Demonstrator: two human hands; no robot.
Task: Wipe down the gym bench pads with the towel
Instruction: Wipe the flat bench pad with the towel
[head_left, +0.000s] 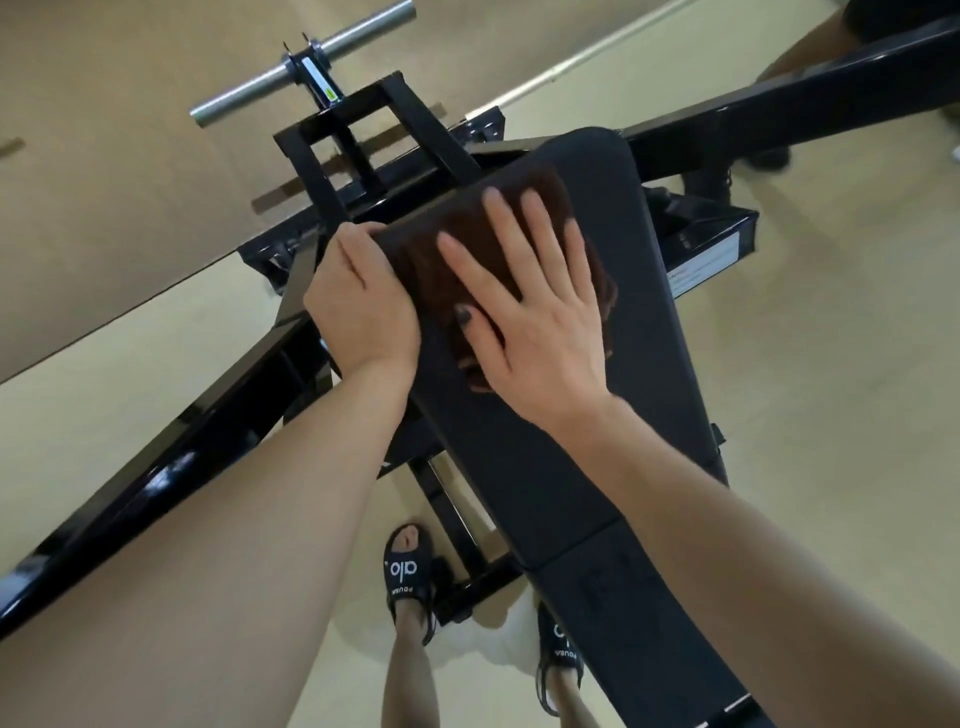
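A long black back pad (618, 260) runs from upper middle down toward the lower right, meeting a second black seat pad (623, 587) below it. A dark brown towel (441, 249) lies spread on the upper part of the back pad. My right hand (524, 317) presses flat on the towel with fingers spread and straight. My left hand (358, 301) grips the pad's left edge, fingers curled round it beside the towel.
The bench's black steel frame (171, 457) slants along the left, and another beam (779, 109) runs to the upper right. A silver bar (301, 65) sticks out at the top. My feet in black sandals (408, 571) stand on the pale floor below.
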